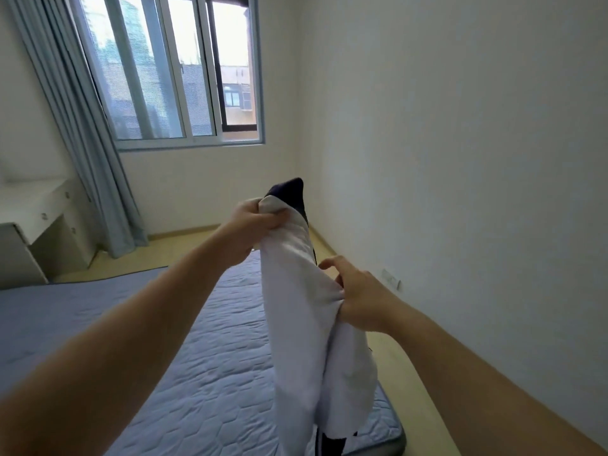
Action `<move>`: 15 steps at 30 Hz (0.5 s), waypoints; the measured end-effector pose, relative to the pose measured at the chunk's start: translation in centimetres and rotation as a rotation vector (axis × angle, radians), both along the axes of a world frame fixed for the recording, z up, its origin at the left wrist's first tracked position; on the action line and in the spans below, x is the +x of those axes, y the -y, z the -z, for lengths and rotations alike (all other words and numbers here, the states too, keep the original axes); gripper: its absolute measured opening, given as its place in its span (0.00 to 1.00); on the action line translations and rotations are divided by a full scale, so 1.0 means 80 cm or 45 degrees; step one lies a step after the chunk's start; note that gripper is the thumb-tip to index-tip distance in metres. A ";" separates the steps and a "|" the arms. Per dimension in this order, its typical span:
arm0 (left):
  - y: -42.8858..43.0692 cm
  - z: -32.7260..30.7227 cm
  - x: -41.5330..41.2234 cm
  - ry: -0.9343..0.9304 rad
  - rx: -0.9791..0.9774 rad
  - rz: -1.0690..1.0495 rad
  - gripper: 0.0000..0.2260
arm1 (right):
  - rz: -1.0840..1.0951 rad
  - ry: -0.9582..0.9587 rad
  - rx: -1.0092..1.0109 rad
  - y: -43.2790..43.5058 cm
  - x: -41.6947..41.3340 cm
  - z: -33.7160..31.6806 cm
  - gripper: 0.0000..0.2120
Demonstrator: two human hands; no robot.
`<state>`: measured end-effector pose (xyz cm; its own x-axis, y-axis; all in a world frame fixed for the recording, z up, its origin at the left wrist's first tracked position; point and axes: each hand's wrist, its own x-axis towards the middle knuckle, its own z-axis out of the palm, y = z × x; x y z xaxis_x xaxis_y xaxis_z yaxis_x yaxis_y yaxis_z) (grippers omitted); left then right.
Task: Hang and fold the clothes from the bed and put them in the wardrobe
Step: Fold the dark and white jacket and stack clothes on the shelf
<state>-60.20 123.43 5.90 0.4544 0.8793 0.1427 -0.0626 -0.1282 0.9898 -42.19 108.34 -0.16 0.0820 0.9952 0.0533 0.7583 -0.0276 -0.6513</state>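
White garment [296, 291] hangs above the bed [204, 357]; your left hand [253, 228] grips its top, your right hand [358, 297] pinches its edge: draw them apart to open it

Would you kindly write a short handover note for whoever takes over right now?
Left hand grips the top of the white garment, held up.
Right hand pinches its edge lower down.
It hangs over the bed, dark trim at top and bottom.
Done: garment lifted.
Left: fold or hang it and put it away; no wardrobe in view.
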 end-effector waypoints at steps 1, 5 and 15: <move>0.006 -0.010 -0.001 0.023 0.070 0.040 0.15 | -0.013 -0.034 -0.081 0.002 0.001 -0.001 0.38; 0.030 -0.030 0.002 0.065 0.183 0.120 0.14 | 0.029 -0.246 -0.140 -0.002 0.000 -0.009 0.52; 0.044 -0.060 -0.026 0.143 0.248 0.308 0.19 | 0.084 -0.643 0.131 -0.028 -0.017 -0.036 0.53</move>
